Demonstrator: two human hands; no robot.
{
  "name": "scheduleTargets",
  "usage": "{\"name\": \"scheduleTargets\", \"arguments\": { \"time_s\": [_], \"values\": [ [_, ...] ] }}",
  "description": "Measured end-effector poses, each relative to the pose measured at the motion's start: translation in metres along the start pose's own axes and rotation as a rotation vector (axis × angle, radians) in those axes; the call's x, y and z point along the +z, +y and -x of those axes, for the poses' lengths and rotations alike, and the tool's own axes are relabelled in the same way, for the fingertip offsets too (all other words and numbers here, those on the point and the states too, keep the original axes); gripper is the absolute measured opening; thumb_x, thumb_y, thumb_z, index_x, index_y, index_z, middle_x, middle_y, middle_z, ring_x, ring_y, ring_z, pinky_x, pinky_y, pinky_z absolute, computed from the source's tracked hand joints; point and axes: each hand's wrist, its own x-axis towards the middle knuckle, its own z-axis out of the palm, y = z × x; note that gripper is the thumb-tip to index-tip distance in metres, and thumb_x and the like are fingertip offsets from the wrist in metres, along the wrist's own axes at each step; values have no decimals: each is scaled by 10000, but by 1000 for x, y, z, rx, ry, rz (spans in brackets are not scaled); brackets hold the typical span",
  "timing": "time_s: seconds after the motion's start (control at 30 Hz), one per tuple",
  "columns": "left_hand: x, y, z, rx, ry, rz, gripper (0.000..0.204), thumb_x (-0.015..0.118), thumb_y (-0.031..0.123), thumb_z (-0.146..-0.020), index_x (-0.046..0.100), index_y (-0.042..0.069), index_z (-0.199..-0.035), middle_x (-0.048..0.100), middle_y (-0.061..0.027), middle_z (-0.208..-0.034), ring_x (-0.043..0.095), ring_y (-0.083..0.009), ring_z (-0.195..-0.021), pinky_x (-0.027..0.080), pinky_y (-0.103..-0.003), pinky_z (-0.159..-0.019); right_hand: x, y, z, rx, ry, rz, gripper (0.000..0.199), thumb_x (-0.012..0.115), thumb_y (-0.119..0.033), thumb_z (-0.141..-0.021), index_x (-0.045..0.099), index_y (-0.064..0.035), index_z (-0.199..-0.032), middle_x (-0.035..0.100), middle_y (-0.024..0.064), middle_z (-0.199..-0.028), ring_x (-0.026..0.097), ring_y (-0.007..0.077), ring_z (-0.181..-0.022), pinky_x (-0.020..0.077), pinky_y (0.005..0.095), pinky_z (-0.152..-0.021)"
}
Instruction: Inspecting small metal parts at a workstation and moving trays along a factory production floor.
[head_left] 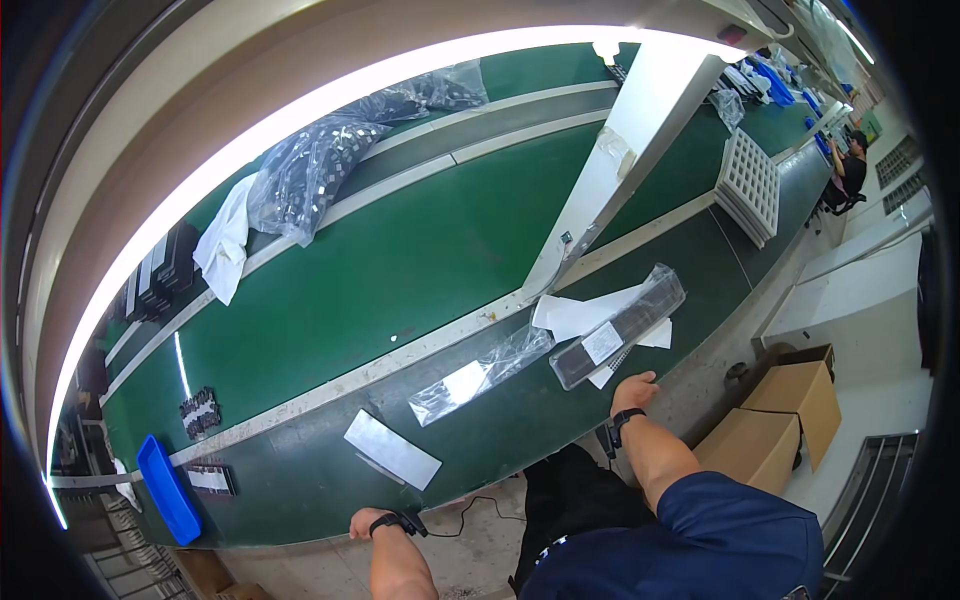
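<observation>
My left hand [371,522] is at the near edge of the green workbench [300,500], its fingers looking curled in with nothing visible in them. Up and right of it lies a pale rectangular sheet [393,449] with a thin strip under its edge. My right hand [634,393] rests by the bench edge, empty, a digit stretched out to the right. Just beyond it is a long dark package in clear plastic [622,330] with a white label, lying over white papers [580,315]. A clear plastic bag [478,380] with a white label lies between sheet and package. Both wrists wear black bands.
A blue tray [168,490] and small dark parts [200,412] lie at the left. A slanted white post [625,140] rises from the bench. Bags of small parts [310,175] lie at the back. Stacked white trays [748,188], cardboard boxes [750,445] and a seated person [851,168] are right.
</observation>
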Motion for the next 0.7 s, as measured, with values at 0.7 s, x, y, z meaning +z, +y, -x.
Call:
{"name": "scheduleTargets", "arguments": {
  "time_s": [0.7],
  "values": [
    [5,6,5,-90,84,51,744,283,567,-973,734,2,-799,733,-219,-929,706,-403,-957,531,-514,-941,8,7,-9,32,14,3,591,254,-460,-1057,439,76,-1222,606,395,-1123,604,539,-1049,480,585,-933]
  ]
}}
